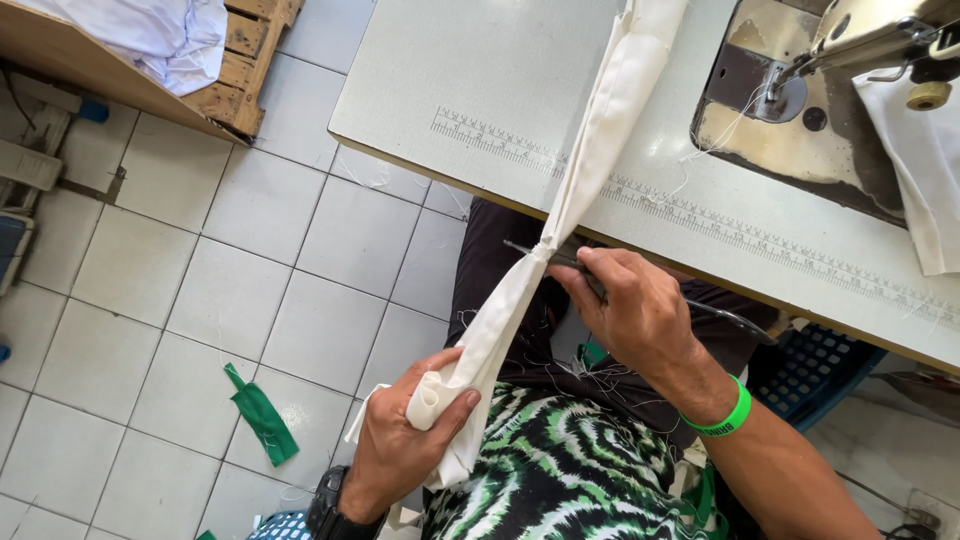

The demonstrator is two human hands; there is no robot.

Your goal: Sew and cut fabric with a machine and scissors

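Fabric strip (590, 170) across sewing table (480, 80)

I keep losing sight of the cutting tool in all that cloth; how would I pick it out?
Start at the pale grey sewing table and follow the bunched strip of cream fabric down past its front edge. There the right hand holds slim dark metal scissors, blades closing where the fabric pinches. It is the only thin, dark, rigid thing against soft pale cloth.

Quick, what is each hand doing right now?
Left hand: closed around the end of the white cloth strip.
Right hand: closed on scissors at the cloth.
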